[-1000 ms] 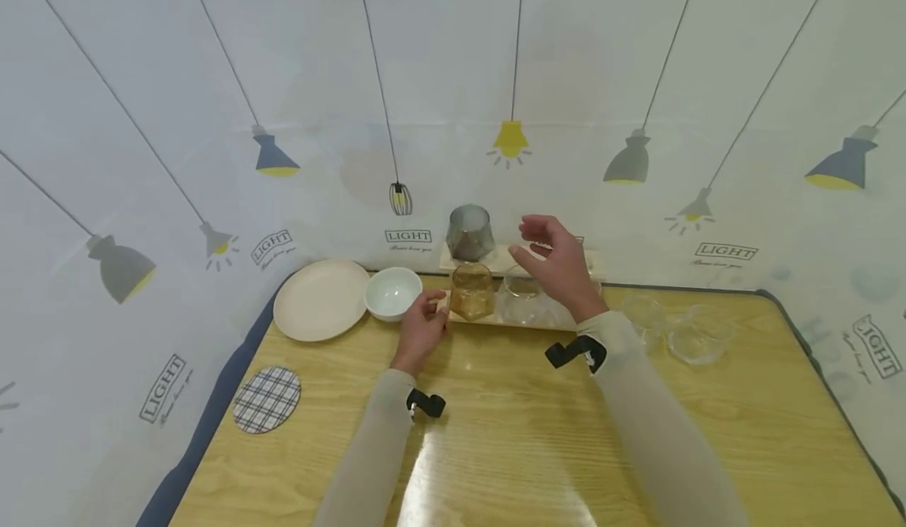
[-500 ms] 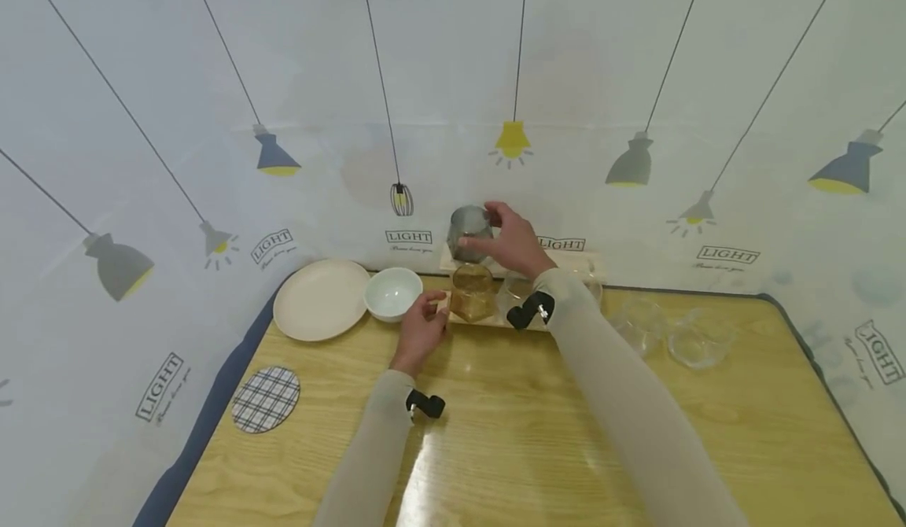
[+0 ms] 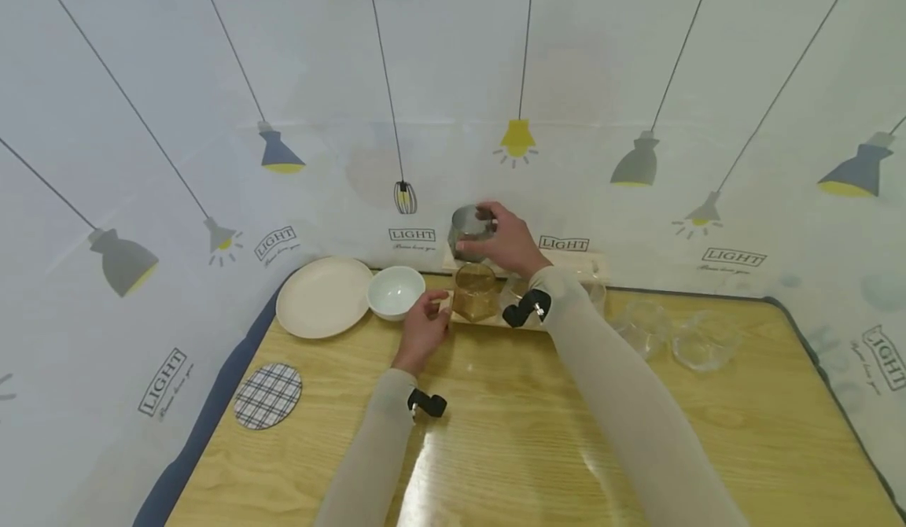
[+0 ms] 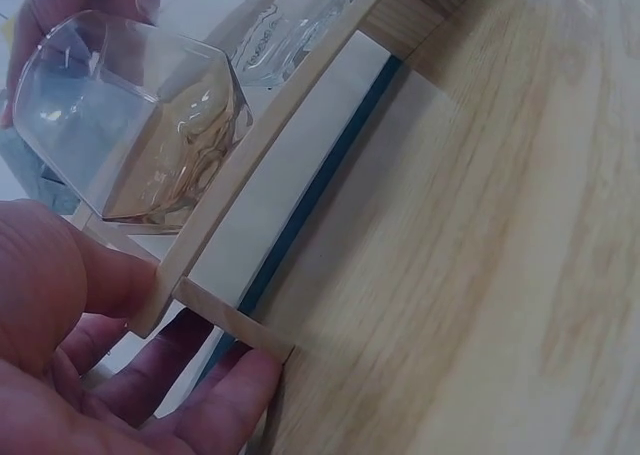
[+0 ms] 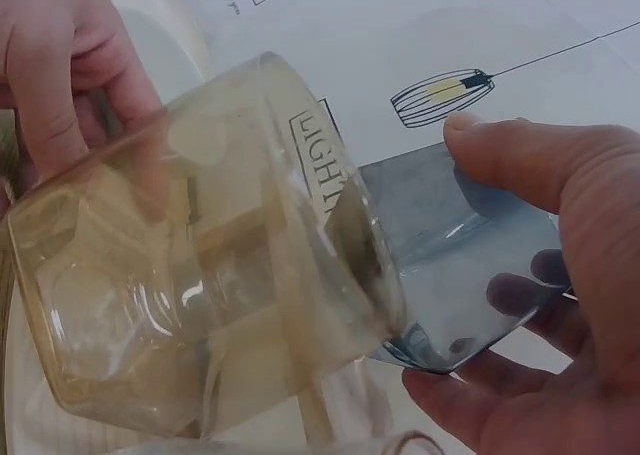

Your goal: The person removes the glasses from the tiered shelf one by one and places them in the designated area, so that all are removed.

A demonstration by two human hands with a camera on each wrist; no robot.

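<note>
My left hand (image 3: 425, 330) holds the left end of a two-tier wooden rack (image 3: 594, 262). In the left wrist view, its thumb lies against the wooden rail (image 4: 238, 180) and the fingers curl at the rack's end. My right hand (image 3: 515, 242) grips a faceted grey glass (image 3: 463, 232) at the left of the upper tier, thumb on one side and fingers on the other, as the right wrist view shows. On the lower tier, an amber glass (image 3: 473, 295) stands in front of the grey one. Clear glasses to its right are partly hidden by my right wrist.
A white bowl (image 3: 396, 292) and a cream plate (image 3: 324, 299) sit left of the rack. Nearer on the left lies a round checked coaster (image 3: 268, 396). Clear glasses (image 3: 704, 341) stand on the table to the right. A wall sheet printed with lamps rises behind.
My right hand has moved left from above the clear glasses to the grey glass and taken hold of it. The left hand has stayed at the rack's end.
</note>
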